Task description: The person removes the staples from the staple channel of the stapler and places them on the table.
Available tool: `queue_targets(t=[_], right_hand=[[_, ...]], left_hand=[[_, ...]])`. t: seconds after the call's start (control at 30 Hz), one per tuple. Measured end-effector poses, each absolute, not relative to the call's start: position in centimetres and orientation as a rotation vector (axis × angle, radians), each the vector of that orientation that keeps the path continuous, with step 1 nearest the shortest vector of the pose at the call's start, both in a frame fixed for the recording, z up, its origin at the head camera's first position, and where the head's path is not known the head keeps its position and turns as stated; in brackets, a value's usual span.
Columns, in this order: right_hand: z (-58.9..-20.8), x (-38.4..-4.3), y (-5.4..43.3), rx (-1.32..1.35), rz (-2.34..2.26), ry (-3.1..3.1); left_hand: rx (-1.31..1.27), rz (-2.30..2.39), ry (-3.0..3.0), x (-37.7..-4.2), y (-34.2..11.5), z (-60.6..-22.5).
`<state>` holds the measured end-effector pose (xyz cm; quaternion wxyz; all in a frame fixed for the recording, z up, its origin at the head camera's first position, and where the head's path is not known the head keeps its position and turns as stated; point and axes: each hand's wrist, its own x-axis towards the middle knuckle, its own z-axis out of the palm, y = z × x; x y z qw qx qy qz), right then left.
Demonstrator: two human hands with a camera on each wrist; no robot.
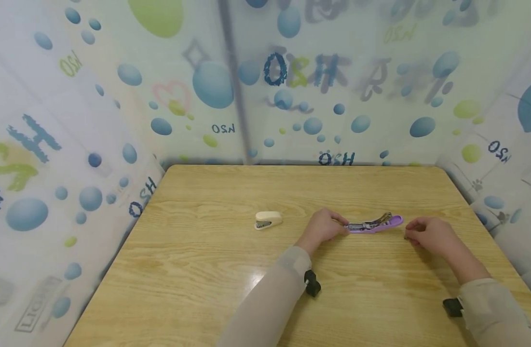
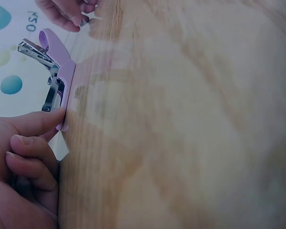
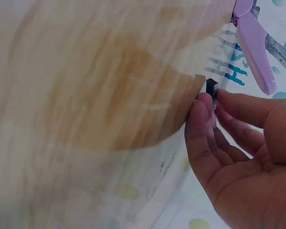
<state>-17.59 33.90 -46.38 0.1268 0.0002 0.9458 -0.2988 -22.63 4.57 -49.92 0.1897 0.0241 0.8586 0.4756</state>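
A purple stapler (image 1: 374, 225) lies opened out on the table, its metal magazine exposed and a metal arm tilted up. My left hand (image 1: 323, 226) holds its near end between thumb and fingers; in the left wrist view the fingertips grip the purple body (image 2: 64, 62) at its lower end. Just right of the stapler, my right hand (image 1: 430, 233) pinches a small strip of staples (image 3: 211, 88) between thumb and forefinger, low over the table. The strip is short and dark, with a grey metallic side in the right wrist view.
A small cream stapler (image 1: 268, 220) sits on the table left of my left hand. The wooden table (image 1: 183, 250) has walls with printed blue and green bubbles behind it and on both sides.
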Motion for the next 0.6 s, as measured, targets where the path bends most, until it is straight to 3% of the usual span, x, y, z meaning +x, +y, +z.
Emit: queue_targets(t=[0.6], right_hand=[[-46.83,-17.47,34.63,-0.045,-0.824,2.730]], left_hand=[[0.063,1.351,2.420,-22.38,4.47,-49.98]])
